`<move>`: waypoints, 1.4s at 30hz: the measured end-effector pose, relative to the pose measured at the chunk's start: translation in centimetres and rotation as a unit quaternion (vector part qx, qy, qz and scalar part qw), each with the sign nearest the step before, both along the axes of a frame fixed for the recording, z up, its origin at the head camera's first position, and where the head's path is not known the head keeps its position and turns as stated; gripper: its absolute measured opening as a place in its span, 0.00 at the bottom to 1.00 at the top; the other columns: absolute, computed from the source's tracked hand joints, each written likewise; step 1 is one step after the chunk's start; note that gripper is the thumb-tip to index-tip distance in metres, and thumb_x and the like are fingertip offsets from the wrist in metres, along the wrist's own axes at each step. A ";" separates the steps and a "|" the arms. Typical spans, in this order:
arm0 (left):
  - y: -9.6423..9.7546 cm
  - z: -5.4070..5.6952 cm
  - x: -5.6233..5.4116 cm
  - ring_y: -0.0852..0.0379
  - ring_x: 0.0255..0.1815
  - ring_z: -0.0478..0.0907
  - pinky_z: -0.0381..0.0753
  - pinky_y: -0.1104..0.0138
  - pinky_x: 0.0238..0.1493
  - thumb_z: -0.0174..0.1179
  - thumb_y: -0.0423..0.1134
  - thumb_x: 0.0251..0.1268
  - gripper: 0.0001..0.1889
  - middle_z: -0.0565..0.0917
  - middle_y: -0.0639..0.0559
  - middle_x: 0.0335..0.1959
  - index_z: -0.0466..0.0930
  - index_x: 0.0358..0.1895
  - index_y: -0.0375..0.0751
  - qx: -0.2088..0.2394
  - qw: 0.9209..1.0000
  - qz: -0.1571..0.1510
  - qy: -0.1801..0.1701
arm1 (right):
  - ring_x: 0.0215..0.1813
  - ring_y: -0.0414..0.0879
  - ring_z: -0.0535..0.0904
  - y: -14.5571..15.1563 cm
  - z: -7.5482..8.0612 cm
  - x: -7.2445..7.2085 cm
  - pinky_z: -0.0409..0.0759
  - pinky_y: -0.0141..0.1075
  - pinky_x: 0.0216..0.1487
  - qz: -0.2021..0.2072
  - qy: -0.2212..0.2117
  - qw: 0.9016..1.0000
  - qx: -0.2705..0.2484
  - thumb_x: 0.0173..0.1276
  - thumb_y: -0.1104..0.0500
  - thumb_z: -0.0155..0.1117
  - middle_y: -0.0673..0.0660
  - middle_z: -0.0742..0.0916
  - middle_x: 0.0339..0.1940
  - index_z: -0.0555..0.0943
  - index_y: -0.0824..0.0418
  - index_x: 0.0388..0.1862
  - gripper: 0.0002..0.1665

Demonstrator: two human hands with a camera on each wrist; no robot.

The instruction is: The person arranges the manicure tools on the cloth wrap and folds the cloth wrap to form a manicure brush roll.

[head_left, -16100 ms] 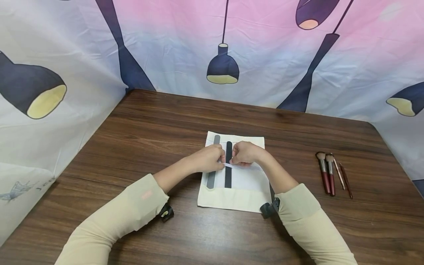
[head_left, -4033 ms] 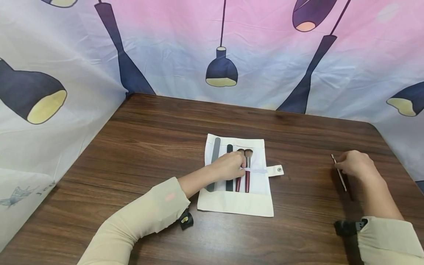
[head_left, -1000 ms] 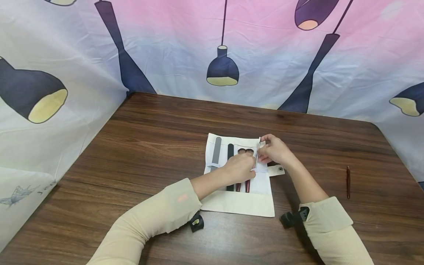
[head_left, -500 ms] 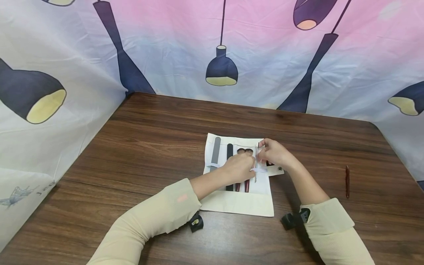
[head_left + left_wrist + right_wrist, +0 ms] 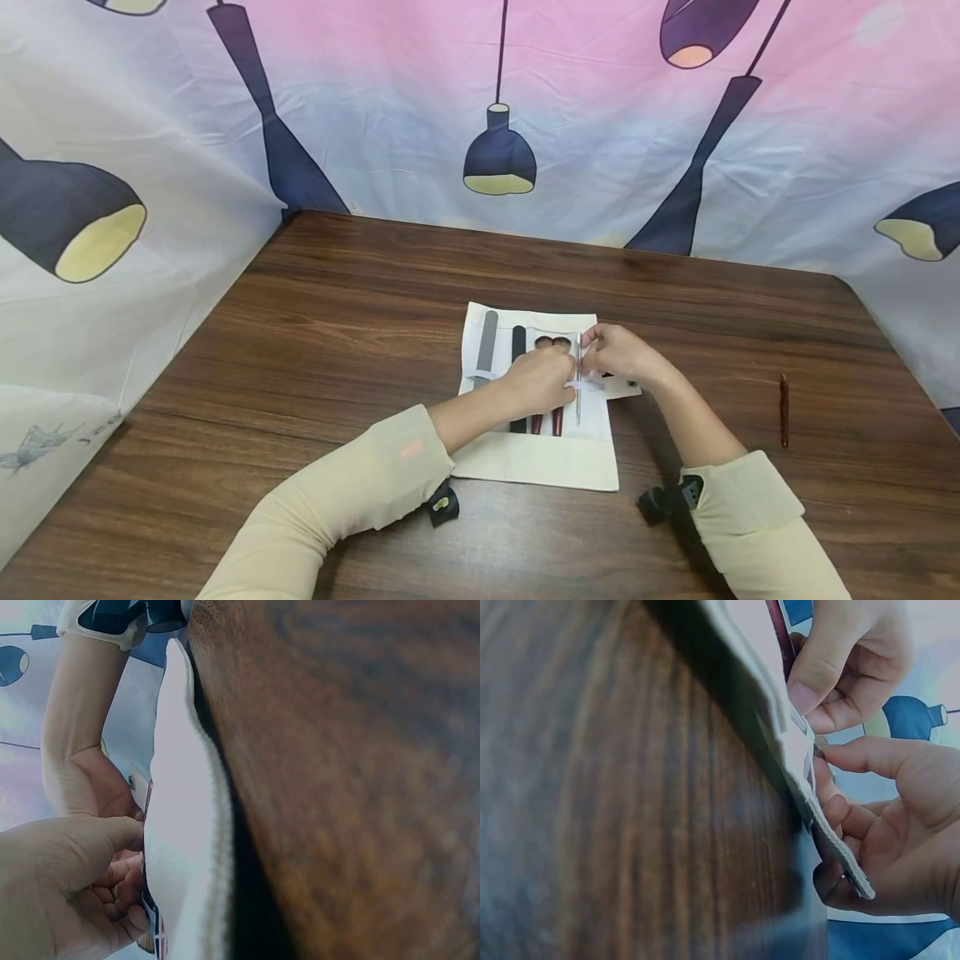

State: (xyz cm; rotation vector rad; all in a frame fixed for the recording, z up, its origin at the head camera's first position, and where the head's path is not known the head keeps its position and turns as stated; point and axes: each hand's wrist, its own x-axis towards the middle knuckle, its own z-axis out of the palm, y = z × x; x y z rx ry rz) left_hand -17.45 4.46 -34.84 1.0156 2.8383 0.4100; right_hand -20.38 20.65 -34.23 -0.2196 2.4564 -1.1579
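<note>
A cream cloth brush roll (image 5: 540, 462) lies unfolded in the middle of the head view. My left hand (image 5: 540, 379) reaches over it and pinches its white elastic band (image 5: 590, 386), thumb and fingers close together in the right wrist view. At the roll's right side my right hand (image 5: 618, 354) holds a thin silver stick-like tool (image 5: 579, 408) upright along the cloth, its lower part past the band. Left of that tool are two makeup brushes (image 5: 561, 342) with red handles, partly hidden by the left hand. A black nail file (image 5: 519, 342) and a grey nail file (image 5: 487, 337) lie further left.
A thin dark red stick (image 5: 784, 412) lies alone on the wooden table (image 5: 360, 275) to the right. The roll's snap strap (image 5: 624, 387) sticks out under the right hand. A patterned cloth backdrop (image 5: 405, 125) rises behind the table.
Both brushes and the silver tool have come from the right of the table to the roll. Over the last second the right hand has slid the tool downward past the band; the left hand stays put.
</note>
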 end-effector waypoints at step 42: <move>-0.1 -0.3 0.1 0.61 0.26 0.70 0.69 0.73 0.19 0.61 0.37 0.52 0.04 0.76 0.54 0.31 0.81 0.30 0.40 0.014 1.000 -0.008 0.011 | 0.47 0.69 0.72 13.2 4.6 3.8 0.72 0.54 0.38 -0.088 0.071 0.968 0.223 0.68 0.41 0.48 0.77 0.74 0.50 0.63 0.74 0.60 0.39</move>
